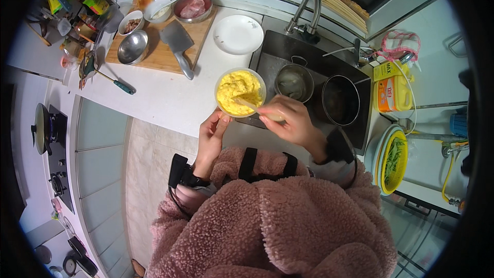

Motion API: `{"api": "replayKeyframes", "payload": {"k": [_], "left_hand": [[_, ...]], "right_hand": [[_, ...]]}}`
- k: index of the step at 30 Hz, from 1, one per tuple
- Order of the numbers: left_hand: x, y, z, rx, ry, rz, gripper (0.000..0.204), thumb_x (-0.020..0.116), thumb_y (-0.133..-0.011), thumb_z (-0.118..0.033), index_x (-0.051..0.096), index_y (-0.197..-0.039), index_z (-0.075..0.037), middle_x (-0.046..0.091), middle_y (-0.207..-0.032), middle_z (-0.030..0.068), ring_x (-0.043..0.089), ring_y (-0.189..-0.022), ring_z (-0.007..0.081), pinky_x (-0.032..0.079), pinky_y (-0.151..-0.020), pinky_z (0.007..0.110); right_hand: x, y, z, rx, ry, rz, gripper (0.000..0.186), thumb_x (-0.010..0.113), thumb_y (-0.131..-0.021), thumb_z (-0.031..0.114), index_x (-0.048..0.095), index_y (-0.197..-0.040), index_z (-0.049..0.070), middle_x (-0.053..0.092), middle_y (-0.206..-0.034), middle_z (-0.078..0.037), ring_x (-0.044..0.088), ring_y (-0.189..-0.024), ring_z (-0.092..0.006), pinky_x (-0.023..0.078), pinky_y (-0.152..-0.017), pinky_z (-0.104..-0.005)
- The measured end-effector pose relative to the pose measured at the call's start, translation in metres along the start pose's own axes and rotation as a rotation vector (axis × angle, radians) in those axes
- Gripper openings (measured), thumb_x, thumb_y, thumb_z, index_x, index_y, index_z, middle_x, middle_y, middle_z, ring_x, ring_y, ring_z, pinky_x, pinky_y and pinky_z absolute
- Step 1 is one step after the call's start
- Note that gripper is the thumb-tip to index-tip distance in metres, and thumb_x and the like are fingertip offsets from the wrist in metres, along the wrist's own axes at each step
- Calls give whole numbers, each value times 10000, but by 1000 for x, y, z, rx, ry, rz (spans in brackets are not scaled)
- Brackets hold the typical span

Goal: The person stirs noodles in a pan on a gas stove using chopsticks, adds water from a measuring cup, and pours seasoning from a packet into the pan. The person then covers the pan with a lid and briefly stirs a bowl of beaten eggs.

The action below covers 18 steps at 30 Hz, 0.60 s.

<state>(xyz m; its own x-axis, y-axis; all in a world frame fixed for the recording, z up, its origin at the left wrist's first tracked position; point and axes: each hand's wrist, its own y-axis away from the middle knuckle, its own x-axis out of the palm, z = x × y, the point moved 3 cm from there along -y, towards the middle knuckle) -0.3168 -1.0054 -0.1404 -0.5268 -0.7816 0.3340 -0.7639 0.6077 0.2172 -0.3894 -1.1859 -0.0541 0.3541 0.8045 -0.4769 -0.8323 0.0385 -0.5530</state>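
My left hand point(212, 133) grips the near side of a small round bowl point(218, 83), its thumb by the rim. Soft, lumpy yellow mash point(236, 85) fills the bowl. My right hand point(289, 119) is closed around the handle of a pale spoon point(248, 104), whose tip is in the mash. The bowl is held up over the counter's front edge, beside the sink. A white plate point(238, 35) with a small floral pattern lies just beyond it.
On the left, a wooden cutting board point(154, 61) carries a cleaver point(177, 41), a metal bowl point(133, 47) and a bowl of raw meat point(193, 7). The dark sink point(267, 54) holds two pots. Leafy greens fill a yellow basket point(401, 177) at right.
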Motion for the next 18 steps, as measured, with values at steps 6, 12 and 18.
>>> {"api": "replayKeyframes", "payload": {"k": [6, 12, 18], "left_hand": [[-8, 6, -8, 3, -53, -32, 157, 555, -923, -136, 614, -968, 2, 586, -993, 9, 509, -896, 71, 409, -798, 220], [-11, 13, -12, 37, -47, -49, 154, 558, -916, -119, 608, -970, 16, 496, -1298, 112, 470, -1116, 138, 364, -944, 272], [-15, 16, -17, 31, -66, -61, 161, 559, -913, -118, 612, -979, 19, 448, -1352, 145, 426, -1199, 173, 330, -990, 294]], "right_hand": [[-21, -21, 15, -100, 136, -29, 247, 702, -720, -10, 618, -948, 38, 611, -737, -83, 579, -629, -218, 453, -541, -300], [-6, -22, 5, -12, 188, 7, 225, 655, -724, -65, 622, -934, 9, 611, -740, -107, 583, -633, -207, 454, -571, -280], [-6, -18, 12, -108, 55, -52, 236, 691, -725, -4, 624, -946, 43, 612, -738, -86, 574, -602, -216, 448, -528, -301]]}}
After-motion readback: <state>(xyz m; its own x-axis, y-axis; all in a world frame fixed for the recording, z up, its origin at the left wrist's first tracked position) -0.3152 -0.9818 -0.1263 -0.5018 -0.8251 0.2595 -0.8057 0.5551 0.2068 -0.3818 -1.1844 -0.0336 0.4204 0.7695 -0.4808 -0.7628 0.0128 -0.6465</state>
